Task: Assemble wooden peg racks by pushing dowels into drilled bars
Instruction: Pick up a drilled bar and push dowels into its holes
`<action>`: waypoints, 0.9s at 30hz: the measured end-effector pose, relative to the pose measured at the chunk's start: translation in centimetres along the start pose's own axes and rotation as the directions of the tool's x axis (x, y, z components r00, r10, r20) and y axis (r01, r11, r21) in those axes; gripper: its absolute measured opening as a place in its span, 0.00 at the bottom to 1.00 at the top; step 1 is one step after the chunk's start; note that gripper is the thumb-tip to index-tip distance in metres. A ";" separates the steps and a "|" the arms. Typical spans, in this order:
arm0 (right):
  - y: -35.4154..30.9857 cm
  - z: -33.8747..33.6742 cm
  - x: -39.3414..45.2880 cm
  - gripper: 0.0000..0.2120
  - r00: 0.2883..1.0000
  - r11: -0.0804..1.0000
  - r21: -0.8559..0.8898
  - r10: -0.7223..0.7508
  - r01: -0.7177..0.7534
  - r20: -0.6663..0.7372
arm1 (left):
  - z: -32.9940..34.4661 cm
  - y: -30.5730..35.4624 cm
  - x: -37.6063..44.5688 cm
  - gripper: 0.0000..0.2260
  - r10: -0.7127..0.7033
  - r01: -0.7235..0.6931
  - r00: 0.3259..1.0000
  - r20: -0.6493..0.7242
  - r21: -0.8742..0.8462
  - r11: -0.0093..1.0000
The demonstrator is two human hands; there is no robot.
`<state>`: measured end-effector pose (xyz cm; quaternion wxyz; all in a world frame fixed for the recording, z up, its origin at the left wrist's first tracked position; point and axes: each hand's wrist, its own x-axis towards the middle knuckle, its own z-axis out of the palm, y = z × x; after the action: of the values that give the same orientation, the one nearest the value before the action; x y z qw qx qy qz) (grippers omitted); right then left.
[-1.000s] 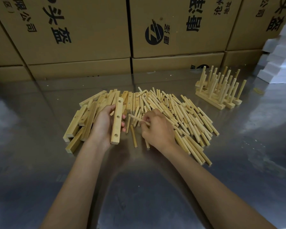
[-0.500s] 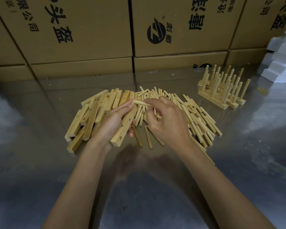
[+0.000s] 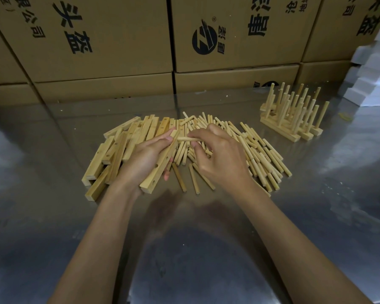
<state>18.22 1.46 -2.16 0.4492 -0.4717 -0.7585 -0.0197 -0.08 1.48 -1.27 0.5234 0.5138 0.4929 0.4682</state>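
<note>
A drilled bar (image 3: 162,163) lies slanted in the left hand (image 3: 144,160), whose fingers curl round it above the table (image 3: 53,194). A dowel (image 3: 188,139) is pinched level between thumb and fingertips of the right hand (image 3: 219,159), its left end touching the bar's upper end. Beneath the hands lie a heap of bars (image 3: 119,148) at left and loose dowels (image 3: 257,154) at right. Finished peg racks (image 3: 292,119) stand apart at far right. Printed cardboard boxes (image 3: 110,40) line the table's rear edge, closed, contents unseen; white foam blocks (image 3: 373,73) are stacked rightmost.
</note>
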 end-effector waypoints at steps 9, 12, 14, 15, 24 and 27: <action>0.8 1.0 -0.4 0.07 0.989 0.966 0.212 0.143 -0.150 0.047 | 0.6 0.3 -0.5 0.12 -0.018 0.019 1.000 -0.018 0.046 0.999; 1.0 1.2 -0.5 0.08 0.964 0.937 0.235 0.238 -0.260 0.119 | 0.7 0.7 -0.9 0.13 -0.001 0.001 1.000 -0.002 0.099 0.995; 0.6 1.2 -0.4 0.11 0.925 0.857 0.348 0.342 -0.379 0.164 | 0.7 0.8 -1.1 0.13 -0.001 0.001 1.000 0.007 0.091 0.996; 0.4 1.2 -0.4 0.13 0.904 0.804 0.413 0.381 -0.428 0.194 | 0.7 0.9 -1.1 0.13 0.002 -0.003 1.000 0.012 0.078 0.997; 0.4 0.8 -0.4 0.08 0.939 0.965 0.059 0.235 -0.257 0.249 | 0.6 0.2 -0.6 0.17 0.039 -0.037 0.999 -0.004 0.284 0.958; 0.0 0.7 -0.6 0.09 0.977 0.994 -0.065 0.104 -0.093 0.186 | 0.1 0.4 -0.6 0.16 0.040 -0.032 0.999 -0.025 0.260 0.965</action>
<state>17.85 1.40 -2.96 0.3622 -0.5209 -0.7725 0.0262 0.03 0.92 -0.86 0.4356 0.5794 0.5483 0.4170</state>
